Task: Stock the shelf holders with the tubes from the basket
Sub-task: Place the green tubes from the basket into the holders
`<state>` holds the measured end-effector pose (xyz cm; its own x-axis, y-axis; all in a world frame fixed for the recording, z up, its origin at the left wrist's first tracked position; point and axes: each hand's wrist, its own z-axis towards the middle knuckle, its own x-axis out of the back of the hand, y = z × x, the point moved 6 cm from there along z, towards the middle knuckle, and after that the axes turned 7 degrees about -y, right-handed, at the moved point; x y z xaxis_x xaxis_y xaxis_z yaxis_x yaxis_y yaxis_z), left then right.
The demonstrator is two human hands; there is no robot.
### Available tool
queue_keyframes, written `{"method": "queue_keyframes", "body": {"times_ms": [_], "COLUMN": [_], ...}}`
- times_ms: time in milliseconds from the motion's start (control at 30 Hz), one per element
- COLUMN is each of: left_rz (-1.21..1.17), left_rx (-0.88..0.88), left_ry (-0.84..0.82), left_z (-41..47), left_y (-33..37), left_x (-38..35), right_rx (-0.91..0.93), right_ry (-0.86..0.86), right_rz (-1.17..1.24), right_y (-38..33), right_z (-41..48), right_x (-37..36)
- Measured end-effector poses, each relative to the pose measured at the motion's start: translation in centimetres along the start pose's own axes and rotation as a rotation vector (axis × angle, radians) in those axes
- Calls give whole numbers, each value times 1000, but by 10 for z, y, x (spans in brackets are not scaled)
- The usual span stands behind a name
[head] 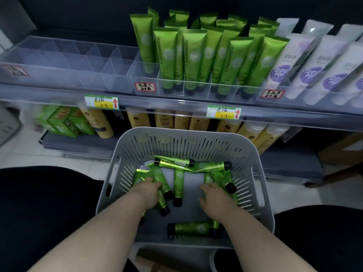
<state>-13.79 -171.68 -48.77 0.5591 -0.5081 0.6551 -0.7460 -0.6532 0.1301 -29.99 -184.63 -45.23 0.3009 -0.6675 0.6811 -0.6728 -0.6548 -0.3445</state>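
A grey slotted basket (184,140) sits in front of me with several green tubes with black caps (178,185) lying loose on its floor. Both hands reach down into it. My left hand (147,190) lies over tubes at the left, fingers curled down onto one. My right hand (213,195) covers tubes at the right; its fingertips are hidden. Above, clear shelf holders (170,85) hold upright green tubes (193,55). The clear compartments to the left (68,59) hold nothing.
White and purple tubes (314,63) fill the holders at the right. Price tags (101,102) hang on the shelf edge. Yellow bottles (163,119) and green boxes (62,120) stand on the lower shelf. My dark-clad knees flank the basket.
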Motion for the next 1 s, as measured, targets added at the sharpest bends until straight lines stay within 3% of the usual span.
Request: {"method": "queue_keyframes", "body": {"times_ms": [167, 467, 700, 833, 1000], "left_rz": [-167, -432, -665, -450, -305], "left_rx": [110, 242, 179, 51, 58], "left_ry": [93, 188, 120, 65, 168], "left_z": [15, 35, 41, 41, 34], "left_y": [-23, -38, -34, -14, -20], "left_x": [5, 13, 4, 10, 16], "right_rx": [87, 15, 31, -188, -247], "right_ry": [-55, -192, -251, -286, -349], "right_rz": [127, 434, 271, 295, -107], "right_y": [-25, -36, -40, -26, -12], "right_z": [20, 57, 66, 71, 69], "right_x": [-10, -32, -51, -51, -50]}}
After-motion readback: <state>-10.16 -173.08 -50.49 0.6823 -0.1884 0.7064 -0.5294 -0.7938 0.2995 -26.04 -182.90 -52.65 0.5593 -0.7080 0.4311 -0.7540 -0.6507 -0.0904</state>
